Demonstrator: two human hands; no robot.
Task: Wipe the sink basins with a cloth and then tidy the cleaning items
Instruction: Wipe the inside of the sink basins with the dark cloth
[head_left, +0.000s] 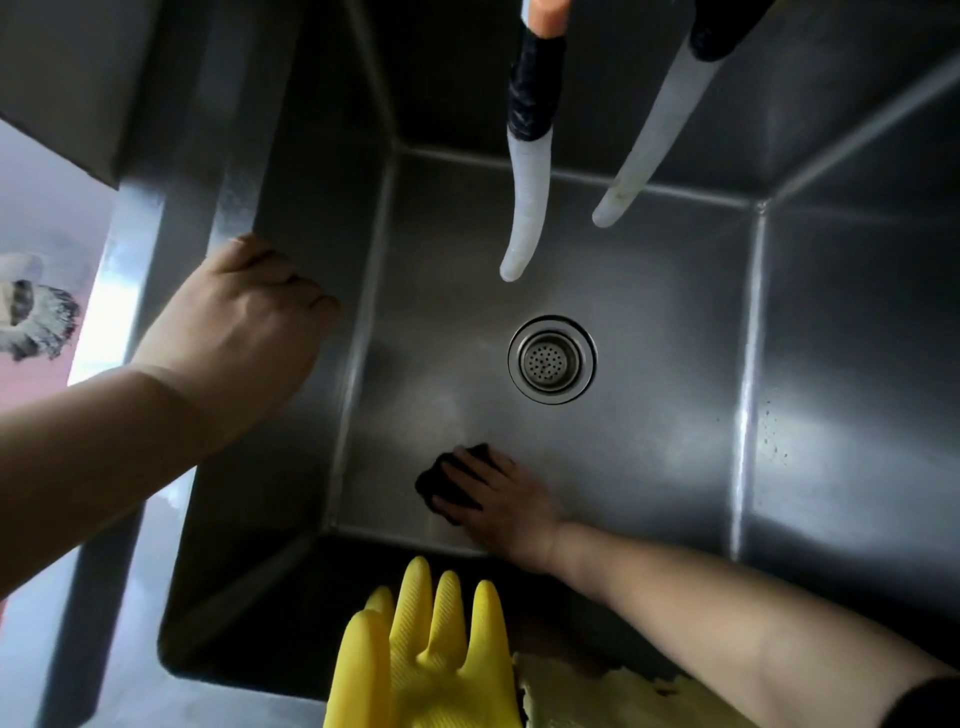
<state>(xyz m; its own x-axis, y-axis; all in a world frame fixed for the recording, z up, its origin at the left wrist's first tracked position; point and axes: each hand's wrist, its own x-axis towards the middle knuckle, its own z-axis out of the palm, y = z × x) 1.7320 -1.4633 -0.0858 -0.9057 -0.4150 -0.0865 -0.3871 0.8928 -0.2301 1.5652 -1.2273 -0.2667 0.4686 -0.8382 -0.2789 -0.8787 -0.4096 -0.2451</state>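
Your left hand (244, 317) is curled over the top edge of the deep stainless-steel sink basin's (831, 312) left wall, fingers closed on the rim as a brace; if that wet-looking steel is slick, the hand could slide while you lean in. Moving right, the basin floor holds only the round perforated metal drain strainer (551, 359) at its middle, and no standing water shows. Just nearer than the drain, your right hand (506, 501) presses the small dark cloth (447, 483) flat on the floor near the front wall, fingers spread over it rather than clenched around it. Pushed towards the strainer, a loose corner of the cloth could snag there. Above hang two pale ribbed hoses (527, 208), free of the floor; raising your arm could knock them. The yellow rubber glove (426, 660) draped on the front rim, fingers pointing into the basin, could be dragged in by your right forearm. A pale yellow rag (597, 696) lies just beside the glove.
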